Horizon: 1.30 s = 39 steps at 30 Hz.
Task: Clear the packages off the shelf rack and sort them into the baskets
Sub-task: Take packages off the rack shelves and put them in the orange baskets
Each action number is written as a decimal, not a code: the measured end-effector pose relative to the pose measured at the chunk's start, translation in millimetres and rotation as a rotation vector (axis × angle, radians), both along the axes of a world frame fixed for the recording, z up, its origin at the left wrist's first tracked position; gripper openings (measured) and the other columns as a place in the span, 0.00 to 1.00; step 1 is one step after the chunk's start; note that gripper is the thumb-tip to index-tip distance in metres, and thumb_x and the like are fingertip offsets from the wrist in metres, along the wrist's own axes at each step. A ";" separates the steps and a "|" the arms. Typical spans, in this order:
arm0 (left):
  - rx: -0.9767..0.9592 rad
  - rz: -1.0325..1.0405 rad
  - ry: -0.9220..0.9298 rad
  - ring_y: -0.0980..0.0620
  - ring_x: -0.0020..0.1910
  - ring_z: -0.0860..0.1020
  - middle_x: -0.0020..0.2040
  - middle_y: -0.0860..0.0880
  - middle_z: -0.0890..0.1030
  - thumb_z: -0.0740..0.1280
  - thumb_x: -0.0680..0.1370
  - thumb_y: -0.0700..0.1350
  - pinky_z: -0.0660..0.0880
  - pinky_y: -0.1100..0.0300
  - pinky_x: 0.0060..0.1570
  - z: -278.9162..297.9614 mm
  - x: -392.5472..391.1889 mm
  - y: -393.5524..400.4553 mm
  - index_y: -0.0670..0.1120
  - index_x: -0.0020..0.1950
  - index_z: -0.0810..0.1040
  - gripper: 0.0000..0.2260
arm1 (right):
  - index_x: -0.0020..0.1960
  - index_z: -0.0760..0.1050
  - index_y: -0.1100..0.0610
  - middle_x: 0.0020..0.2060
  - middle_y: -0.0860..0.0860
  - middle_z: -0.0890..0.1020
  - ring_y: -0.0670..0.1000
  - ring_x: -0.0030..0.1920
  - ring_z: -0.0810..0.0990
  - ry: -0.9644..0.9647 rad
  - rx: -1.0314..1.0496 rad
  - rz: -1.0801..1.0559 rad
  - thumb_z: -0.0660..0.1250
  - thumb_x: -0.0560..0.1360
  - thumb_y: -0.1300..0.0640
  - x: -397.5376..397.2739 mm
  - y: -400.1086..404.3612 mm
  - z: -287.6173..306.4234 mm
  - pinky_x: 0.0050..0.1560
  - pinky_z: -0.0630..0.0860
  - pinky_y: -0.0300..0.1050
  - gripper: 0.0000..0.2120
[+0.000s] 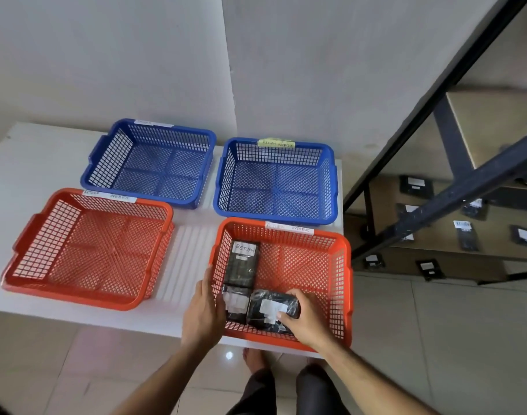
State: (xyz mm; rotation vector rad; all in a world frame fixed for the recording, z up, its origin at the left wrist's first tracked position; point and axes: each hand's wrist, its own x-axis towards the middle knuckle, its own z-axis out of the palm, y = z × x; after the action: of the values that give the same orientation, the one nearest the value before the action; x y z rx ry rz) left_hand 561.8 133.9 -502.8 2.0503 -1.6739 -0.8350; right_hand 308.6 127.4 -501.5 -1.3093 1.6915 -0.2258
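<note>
Black package (272, 308) lies in the orange basket (344, 283), right hand (304, 320) gripping it, left hand (203, 313) flat outside.

Plastic mesh baskets (343, 265); glossy black plastic-wrapped packages (272, 310), paper labels; matt dark metal rack (466, 181); glossy floor tiles (436, 339).

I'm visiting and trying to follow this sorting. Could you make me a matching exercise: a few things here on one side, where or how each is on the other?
Things:
1. near orange basket
2. far left blue basket
3. right hand
4. shelf rack

States:
A. grips a black package
B. holds nothing
C. contains three black packages
D. carries packages on its lower shelves

Pairs: 1-C, 2-B, 3-A, 4-D
</note>
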 end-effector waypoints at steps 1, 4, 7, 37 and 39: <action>-0.003 0.001 0.001 0.50 0.43 0.80 0.65 0.48 0.73 0.58 0.85 0.54 0.83 0.45 0.37 -0.6 -0.3 -0.6 0.61 0.83 0.44 0.31 | 0.63 0.73 0.46 0.57 0.48 0.70 0.46 0.57 0.74 0.017 0.002 0.011 0.75 0.73 0.48 0.3 -1.1 -0.8 0.56 0.71 0.36 0.22; 0.001 0.007 0.010 0.51 0.46 0.81 0.67 0.49 0.73 0.56 0.85 0.58 0.84 0.46 0.38 0.4 -1.3 -0.4 0.61 0.83 0.44 0.30 | 0.65 0.72 0.46 0.57 0.48 0.68 0.47 0.57 0.74 0.049 0.000 0.044 0.75 0.73 0.47 0.3 -2.2 -2.9 0.55 0.69 0.34 0.23; 0.009 0.000 0.016 0.51 0.48 0.81 0.68 0.49 0.72 0.52 0.83 0.66 0.84 0.46 0.39 -1.9 0.4 -0.8 0.62 0.83 0.44 0.31 | 0.69 0.70 0.46 0.59 0.47 0.66 0.47 0.61 0.72 0.043 -0.012 0.052 0.74 0.74 0.46 0.4 -0.5 -1.8 0.60 0.67 0.35 0.26; -0.739 -0.859 0.008 0.48 0.75 0.67 0.76 0.49 0.68 0.66 0.79 0.53 0.69 0.48 0.74 295.6 -455.6 -91.7 0.47 0.78 0.67 0.28 | 0.73 0.70 0.60 0.71 0.57 0.71 0.57 0.73 0.69 0.612 -1.202 -0.162 0.67 0.79 0.46 -456.6 -24.0 315.8 0.72 0.69 0.55 0.27; -0.812 -0.864 0.025 0.48 0.73 0.69 0.75 0.49 0.69 0.65 0.80 0.54 0.70 0.47 0.73 329.9 -501.0 -96.8 0.49 0.77 0.67 0.27 | 0.72 0.70 0.61 0.70 0.58 0.73 0.58 0.72 0.70 0.665 -1.245 -0.191 0.67 0.79 0.47 -501.1 -19.5 352.6 0.71 0.70 0.55 0.27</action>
State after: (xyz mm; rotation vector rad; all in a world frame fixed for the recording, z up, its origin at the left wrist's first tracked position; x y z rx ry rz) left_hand 60.8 37.1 -172.9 0.7586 -2.3670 -0.2658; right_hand -192.6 108.0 -148.9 -2.2699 2.3354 -1.2097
